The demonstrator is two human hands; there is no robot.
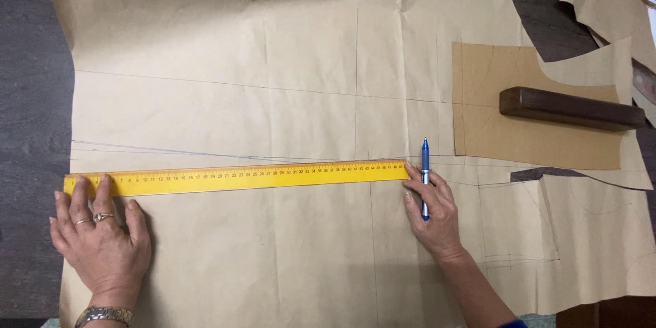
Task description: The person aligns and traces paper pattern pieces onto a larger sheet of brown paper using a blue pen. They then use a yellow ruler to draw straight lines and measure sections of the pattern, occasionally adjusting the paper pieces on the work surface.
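Observation:
A long yellow ruler (239, 178) lies across a large sheet of brown pattern paper (273, 48) marked with pencil lines. My left hand (101, 236), with rings and a wrist watch, presses its fingertips flat on the ruler's left end. My right hand (432, 212) touches the ruler's right end with its fingertips and holds a blue pen (425, 174), tip pointing away from me, just past the ruler's end.
A darker cardboard pattern piece (519, 130) lies at right under a dark wooden block (570, 108). More cut paper pieces (608, 7) sit at top right. Dark table surface (31, 96) shows at the left edge.

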